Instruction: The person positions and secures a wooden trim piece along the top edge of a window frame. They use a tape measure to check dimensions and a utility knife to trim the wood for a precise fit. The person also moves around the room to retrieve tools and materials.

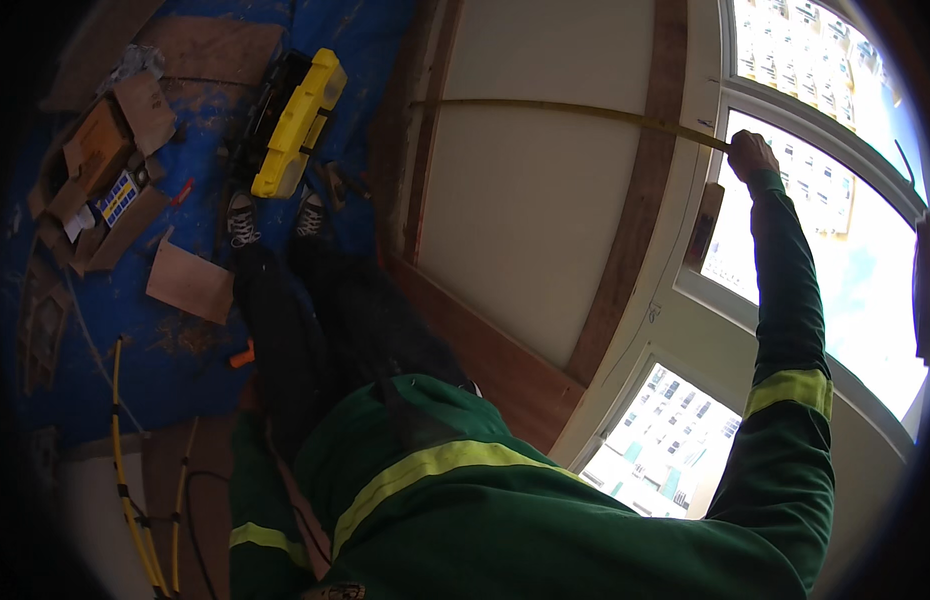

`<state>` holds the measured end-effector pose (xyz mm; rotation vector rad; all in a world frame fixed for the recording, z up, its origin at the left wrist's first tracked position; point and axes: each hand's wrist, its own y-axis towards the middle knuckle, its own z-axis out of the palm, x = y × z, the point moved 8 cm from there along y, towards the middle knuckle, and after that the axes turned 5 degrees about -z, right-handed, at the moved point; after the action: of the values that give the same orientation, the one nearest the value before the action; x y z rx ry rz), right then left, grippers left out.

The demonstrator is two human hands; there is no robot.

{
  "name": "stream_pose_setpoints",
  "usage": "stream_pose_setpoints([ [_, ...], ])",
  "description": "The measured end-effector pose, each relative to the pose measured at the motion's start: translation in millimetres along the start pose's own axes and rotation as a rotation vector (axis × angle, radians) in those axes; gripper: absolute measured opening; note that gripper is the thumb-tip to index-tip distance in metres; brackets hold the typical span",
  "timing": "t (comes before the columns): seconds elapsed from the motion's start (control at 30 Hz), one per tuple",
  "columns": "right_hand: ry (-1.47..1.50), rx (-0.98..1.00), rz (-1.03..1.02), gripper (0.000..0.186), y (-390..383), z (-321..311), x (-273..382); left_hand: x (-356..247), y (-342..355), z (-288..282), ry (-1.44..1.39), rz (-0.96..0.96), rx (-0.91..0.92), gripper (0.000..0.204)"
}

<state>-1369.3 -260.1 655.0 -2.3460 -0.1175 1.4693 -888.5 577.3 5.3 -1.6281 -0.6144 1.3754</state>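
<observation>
My right hand [753, 155] is raised at the far right, in front of the bright window, with its fingers closed. From it a yellow tape measure blade [585, 111] runs left across a pale wall panel [545, 220] framed by brown wooden strips. The blade's far end meets the strip at the panel's left side. Whether the tape's case is inside my fist is hidden. My left arm [267, 500] hangs down at my side in a green sleeve with a yellow band. Its hand does not show clearly. Just beyond that sleeve is an orange object [244, 354], too dim to name.
A yellow and black toolbox [300, 125] stands beyond my shoes on the blue floor covering [200, 215]. Open cardboard boxes [97, 150] and loose cardboard [189, 280] lie at left. Yellow tubes [118, 440] rise at lower left. White window frames [825, 120] border the right.
</observation>
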Motion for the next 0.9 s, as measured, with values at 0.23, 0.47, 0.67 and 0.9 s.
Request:
stream_pose_setpoints([
  [0.23,0.005,0.028,-0.013,0.02,0.6,6.7,-3.2,9.6,3.5,-0.6,0.038,0.129,-0.054,0.058],
  [0.47,0.04,0.013,-0.002,0.02,1.6,8.9,-2.4,34.3,15.0,2.8,0.054,0.093,-0.049,0.057],
  [0.67,0.02,0.04,0.003,0.019,-4.7,1.4,4.8,36.5,19.6,13.6,0.018,0.125,-0.051,0.062],
  [0.9,0.008,0.067,0.054,0.023,-10.9,-6.5,5.2,42.4,28.5,13.0,0.061,0.117,-0.031,0.06],
])
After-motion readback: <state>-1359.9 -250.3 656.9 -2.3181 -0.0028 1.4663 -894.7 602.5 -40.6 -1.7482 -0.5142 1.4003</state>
